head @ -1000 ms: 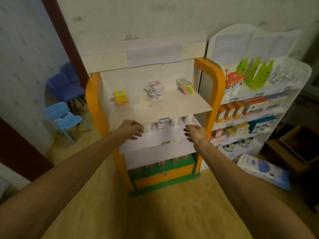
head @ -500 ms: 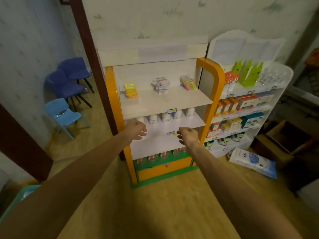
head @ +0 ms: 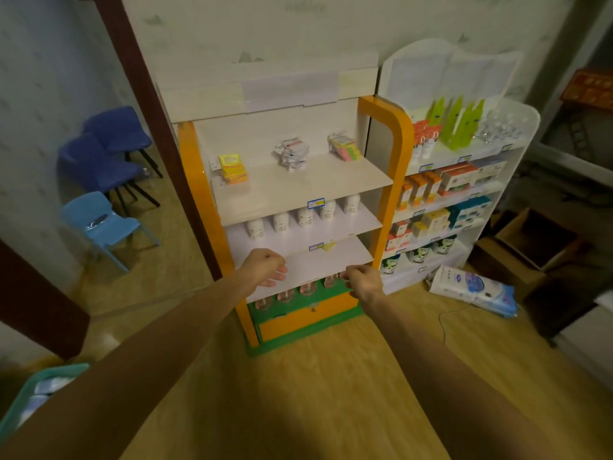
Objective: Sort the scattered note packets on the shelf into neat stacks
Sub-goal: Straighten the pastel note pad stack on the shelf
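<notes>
On the top shelf [head: 298,190] of the orange-framed unit lie three groups of note packets. A yellow and orange stack [head: 233,169] stands at the left. A loose white heap [head: 291,154] sits in the middle, and a pink, green and yellow stack [head: 345,147] at the right. My left hand [head: 263,267] and my right hand [head: 363,282] hang in front of the lower shelves, well below the packets. Both hands have loosely curled fingers and hold nothing.
White bottles [head: 303,217] line the second shelf and small jars [head: 306,288] the bottom one. A white shelf unit [head: 464,194] with boxes stands to the right. Blue chairs [head: 99,224] stand at the left, a cardboard box [head: 534,244] and a tissue pack [head: 471,287] at the right.
The view has pulled back from the shelf unit, which now looks farther off. Both hands have sunk from the second shelf's level to the lowest shelves, still empty.
</notes>
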